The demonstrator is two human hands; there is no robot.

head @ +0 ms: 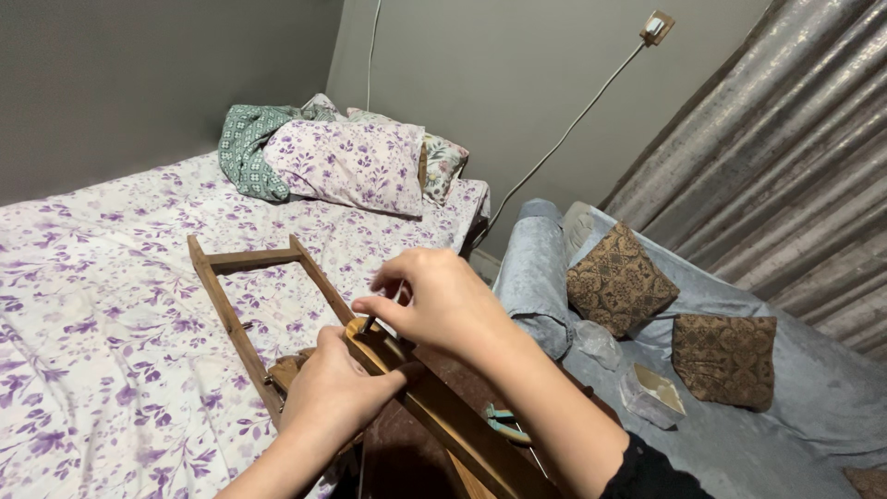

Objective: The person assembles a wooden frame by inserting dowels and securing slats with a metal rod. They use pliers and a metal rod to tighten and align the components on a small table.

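Note:
A wooden frame (pixel 236 300) of dark slats lies across the edge of the bed, its far end resting on the floral sheet. My left hand (pixel 337 393) grips the near part of the frame from the side. My right hand (pixel 439 300) is above it, fingers pinched on a thin dark pin or screw (pixel 370 323) that stands on a round yellowish wooden piece (pixel 365 340) at the frame's joint. A small teal-handled tool (pixel 504 425) lies just below my right forearm.
The bed (pixel 111 305) with a purple floral sheet fills the left, with pillows (pixel 351 164) and a green cloth (pixel 248 146) at its head. A grey-blue sofa (pixel 739 425) with two brown patterned cushions (pixel 619 280) stands right. A cable (pixel 564 139) runs to a wall socket.

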